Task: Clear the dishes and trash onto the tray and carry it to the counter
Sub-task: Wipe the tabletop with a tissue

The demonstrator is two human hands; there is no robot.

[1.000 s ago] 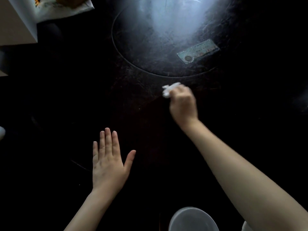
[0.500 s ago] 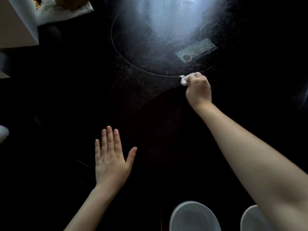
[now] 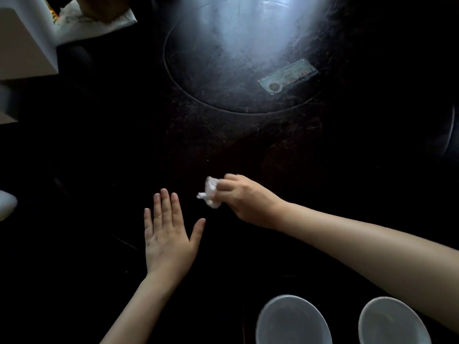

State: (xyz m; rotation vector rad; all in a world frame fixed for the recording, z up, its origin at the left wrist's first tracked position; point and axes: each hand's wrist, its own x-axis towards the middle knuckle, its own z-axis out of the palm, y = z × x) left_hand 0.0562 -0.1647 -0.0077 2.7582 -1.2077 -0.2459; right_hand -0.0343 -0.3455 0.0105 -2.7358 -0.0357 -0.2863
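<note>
Dark, scuffed worktop (image 3: pixel 124 145) pretty much everywhere, with a round inset disc (image 3: pixel 236 58) catching glare up top. Had a small rectangular card (image 3: pixel 288 76) lying flat on that disc near its right edge. Pale boxy furniture (image 3: pixel 27 45) poking in at the upper left, with some white printed packaging (image 3: pixel 99 23) just beside it. Two whitish bowls (image 3: pixel 294 321) side by side at the bottom edge, the right-hand one tucked partly under the right forearm. Couldn't make out any tray in all that dark, honestly. Left hand (image 3: pixel 169 234) was spread flat, palm down on the worktop, fingers (image 3: pixel 165 204) wide and holding nothing. Right hand (image 3: pixel 248 199) was curled just right of it, its fingers pinched tight on a crumpled white napkin (image 3: pixel 211 192), which stuck out leftward just beyond the left thumb tip. Couldn't tell if the napkin was touching the worktop or hanging just above it.
</note>
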